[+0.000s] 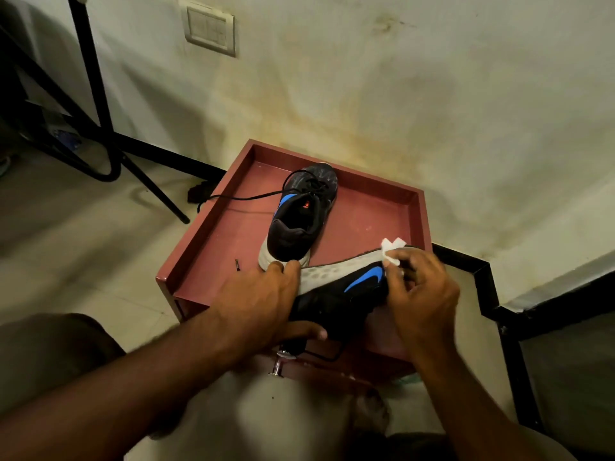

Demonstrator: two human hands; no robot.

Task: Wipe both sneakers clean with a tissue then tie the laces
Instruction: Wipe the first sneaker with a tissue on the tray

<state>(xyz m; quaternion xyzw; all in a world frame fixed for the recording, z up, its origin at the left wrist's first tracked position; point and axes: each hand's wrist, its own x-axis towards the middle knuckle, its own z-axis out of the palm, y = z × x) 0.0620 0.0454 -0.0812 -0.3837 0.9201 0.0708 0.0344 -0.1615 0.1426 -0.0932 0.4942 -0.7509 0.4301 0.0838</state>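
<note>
A black sneaker with a blue logo point(346, 289) lies on its side at the near edge of the red-brown box top point(372, 211), its grey sole turned away from me. My left hand point(263, 301) grips its heel end, thumb underneath. My right hand point(419, 287) pinches a white tissue point(392, 251) against the sneaker's side near the sole. The second black sneaker point(299, 217) stands upright further back on the box top, toe to the wall, with its black lace point(239, 196) loose and trailing left over the rim.
The box top has a raised rim point(336, 168) and stands against a stained wall. A small dark piece point(238, 264) lies on it near the left. Black stand legs point(133, 161) cross the tiled floor at left. My knees frame the bottom.
</note>
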